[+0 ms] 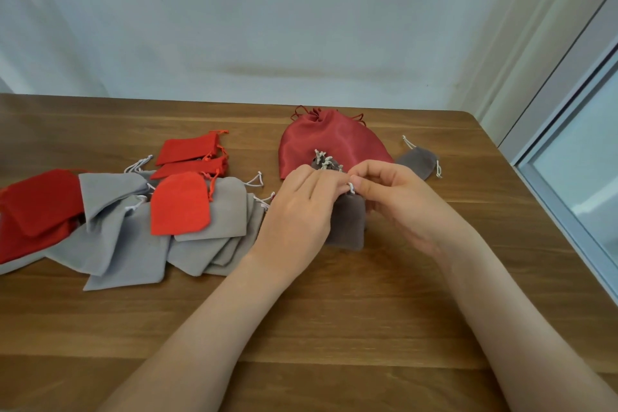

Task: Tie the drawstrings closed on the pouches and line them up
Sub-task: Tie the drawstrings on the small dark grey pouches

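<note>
I see left hand (pixel 301 207) and right hand (pixel 394 201) pinching the white cord (pixel 351 190) atop a soft brown pouch (pixel 347 227), mid-table (pixel 368 311) | glossy satin bag (pixel 331 140) behind, cinched | flat grey pouches (pixel 220 211), red pouches (pixel 180 204) heaped left

I see a brown wooden plank tabletop (pixel 334 328). Toward its left edge sprawls an overlapping heap of flat light-grey fabric pouches (pixel 127 244) and bright red fabric pouches (pixel 190 150). Near the far edge lies a large glossy red satin drawstring bag (pixel 331 137), with small taupe pouches with white cords (pixel 326 162) bunched against it. One more small taupe velvet pouch (pixel 418 159) lies toward the far right corner.
</note>
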Action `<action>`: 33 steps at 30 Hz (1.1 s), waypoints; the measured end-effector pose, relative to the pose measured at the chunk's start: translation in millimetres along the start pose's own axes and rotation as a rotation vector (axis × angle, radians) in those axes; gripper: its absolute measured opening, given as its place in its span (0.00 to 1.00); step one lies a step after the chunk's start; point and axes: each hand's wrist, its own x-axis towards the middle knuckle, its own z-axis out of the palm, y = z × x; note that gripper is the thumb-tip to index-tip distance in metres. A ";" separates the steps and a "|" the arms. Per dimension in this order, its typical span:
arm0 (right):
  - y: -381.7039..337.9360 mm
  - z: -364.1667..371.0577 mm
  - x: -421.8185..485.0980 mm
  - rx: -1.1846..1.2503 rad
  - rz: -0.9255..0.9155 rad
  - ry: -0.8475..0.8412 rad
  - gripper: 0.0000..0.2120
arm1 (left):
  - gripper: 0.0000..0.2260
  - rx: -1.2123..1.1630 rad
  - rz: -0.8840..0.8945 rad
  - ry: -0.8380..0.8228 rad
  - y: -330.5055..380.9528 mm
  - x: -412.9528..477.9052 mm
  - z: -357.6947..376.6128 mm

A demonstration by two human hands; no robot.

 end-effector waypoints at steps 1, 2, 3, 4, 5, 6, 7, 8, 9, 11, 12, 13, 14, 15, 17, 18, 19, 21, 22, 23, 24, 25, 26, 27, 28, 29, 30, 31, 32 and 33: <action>0.7 1.9 0.4 0.007 -0.003 -0.005 0.07 | 0.09 -0.026 -0.043 0.006 0.5 0.2 -1.2; 0.8 3.6 0.6 0.017 -0.006 -0.007 0.08 | 0.08 -0.048 -0.090 0.017 1.5 0.9 -2.2; 0.7 5.1 0.7 0.024 -0.007 -0.005 0.09 | 0.08 -0.061 -0.131 0.028 2.4 1.4 -2.8; 0.2 6.4 0.8 0.025 -0.007 -0.002 0.09 | 0.08 -0.060 -0.153 0.034 2.8 1.5 -3.5; -0.1 6.9 0.8 0.020 -0.008 0.004 0.09 | 0.09 -0.049 -0.157 0.033 3.2 1.7 -3.7; -0.6 7.1 0.8 0.008 -0.008 0.009 0.08 | 0.11 -0.037 -0.152 0.032 3.4 1.2 -3.6; -0.7 7.5 0.8 -0.008 -0.007 0.014 0.07 | 0.13 -0.035 -0.152 0.036 3.7 0.6 -3.4; -1.1 8.0 0.5 -0.025 -0.005 0.017 0.06 | 0.15 -0.043 -0.156 0.051 3.6 0.3 -2.8; -1.1 8.5 0.6 -0.037 -0.002 0.020 0.06 | 0.15 -0.059 -0.164 0.069 3.6 0.2 -1.7; -0.7 9.6 0.9 -0.060 0.004 0.033 0.06 | 0.14 -0.108 -0.197 0.098 3.9 -0.4 1.7; -0.9 9.7 1.1 -0.074 0.008 0.047 0.06 | 0.12 -0.138 -0.219 0.111 4.5 -0.8 2.8; -0.8 9.0 1.4 -0.078 0.017 0.068 0.06 | 0.12 -0.165 -0.243 0.121 5.3 -1.2 3.0; -1.0 7.9 2.0 -0.065 0.027 0.091 0.05 | 0.11 -0.186 -0.269 0.128 5.7 -1.6 2.4; -0.6 6.2 2.5 -0.041 0.040 0.115 0.05 | 0.11 -0.195 -0.296 0.129 6.2 -1.2 1.0; 0.4 3.8 3.3 -0.007 0.061 0.151 0.06 | 0.07 -0.174 -0.342 0.119 8.1 -0.9 -2.1; 0.9 3.6 3.8 0.000 0.066 0.162 0.07 | 0.05 -0.158 -0.356 0.115 8.9 -0.8 -2.7; 1.8 3.3 4.1 0.001 0.070 0.171 0.07 | 0.04 -0.152 -0.366 0.113 9.5 -0.6 -2.6; 2.8 2.9 4.5 -0.030 0.077 0.175 0.06 | 0.05 -0.152 -0.381 0.110 9.8 -1.0 -2.0; 2.7 2.0 4.3 -0.047 0.079 0.169 0.05 | 0.05 -0.152 -0.377 0.105 9.5 -1.7 -1.3; 1.8 0.6 3.4 -0.046 0.076 0.162 0.05 | 0.04 -0.154 -0.369 0.098 8.6 -2.2 -0.7; 0.3 -1.3 2.2 -0.023 0.065 0.153 0.05 | 0.03 -0.160 -0.368 0.094 7.6 -2.8 0.1; -1.0 -3.9 1.0 0.008 0.046 0.133 0.05 | 0.03 -0.171 -0.375 0.095 6.9 -2.7 0.5; -2.9 -6.2 -0.8 0.024 0.028 0.098 0.06 | 0.03 -0.184 -0.382 0.100 6.8 -2.3 0.6; -4.6 -7.8 -2.4 0.013 0.022 0.049 0.08 | 0.03 -0.195 -0.383 0.102 7.1 -2.0 0.7; -6.5 -8.4 -4.3 -0.022 0.024 -0.004 0.10 | 0.03 -0.211 -0.379 0.097 8.3 -1.7 0.3; -7.3 -8.4 -5.3 -0.071 0.024 -0.045 0.11 | 0.02 -0.233 -0.378 0.085 10.0 -1.0 -0.6; -7.4 -8.1 -5.4 -0.107 0.021 -0.062 0.12 | 0.02 -0.266 -0.388 0.070 11.2 -0.6 -1.6; -7.4 -8.2 -4.9 -0.108 0.019 -0.053 0.12 | 0.02 -0.305 -0.413 0.055 11.9 -0.1 -2.9; -8.3 -9.2 -4.3 -0.073 0.020 -0.030 0.12 | 0.03 -0.338 -0.452 0.039 12.1 0.3 -4.1; -9.6 -12.1 -4.1 -0.021 0.022 -0.007 0.12 | 0.05 -0.356 -0.501 0.013 12.9 1.3 -5.6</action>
